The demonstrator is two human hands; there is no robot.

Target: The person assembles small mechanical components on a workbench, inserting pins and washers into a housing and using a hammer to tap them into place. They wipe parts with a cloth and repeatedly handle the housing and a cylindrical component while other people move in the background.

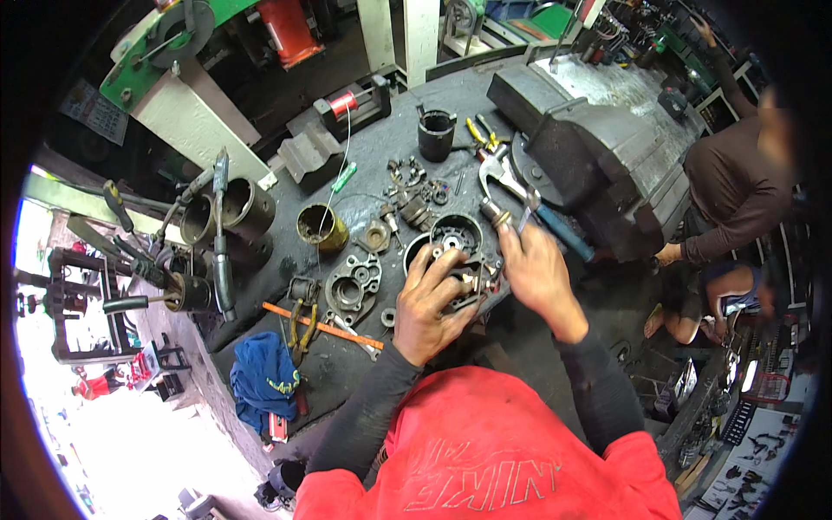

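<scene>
My left hand (426, 310) is closed over the near side of a round metal housing (457, 232), which has a hollow, ribbed inside. The fingers and thumb hide part of it. Just to the right, my right hand (542, 276) grips a short cylindrical metal part (496, 214) with a brass-coloured ring, held upright beside the housing. A claw hammer (504, 178) with a blue handle lies beyond that hand. Left of the housing rest a flat metal casting (351, 290) with a round bore and a small flanged metal piece (374, 235).
A large vise (598, 160) takes up the bench's right side. Yellow-handled pliers (483, 133), a black cup (436, 139), a yellowish tin (321, 228), a spanner (357, 334) and a blue cloth (263, 379) lie around. Another person (737, 173) is at the right.
</scene>
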